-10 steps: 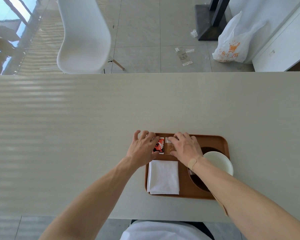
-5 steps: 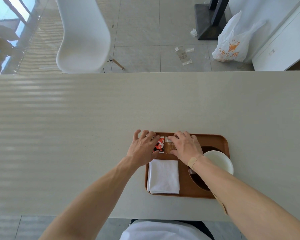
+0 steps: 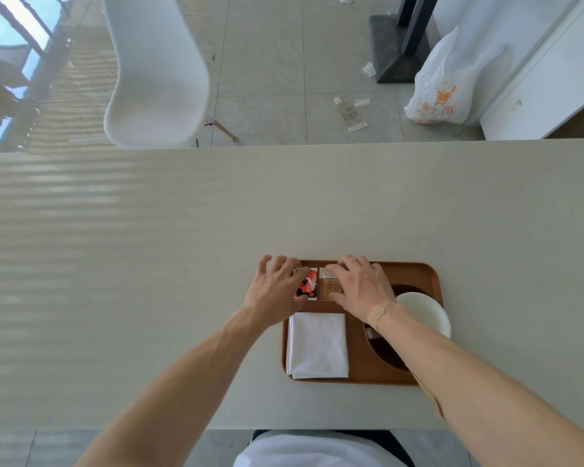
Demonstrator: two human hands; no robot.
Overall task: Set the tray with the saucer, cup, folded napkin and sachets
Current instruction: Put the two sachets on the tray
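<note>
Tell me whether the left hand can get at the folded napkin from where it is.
Probably yes: the left hand rests on the red sachet, and the napkin lies uncovered just nearer.

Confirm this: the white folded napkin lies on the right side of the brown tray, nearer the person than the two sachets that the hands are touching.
Not quite. The head view shows the white folded napkin on the left side of the brown tray, not the right. The rest holds: it lies nearer the person than the red sachet and brown sachet, touched by the left hand and right hand.
</note>
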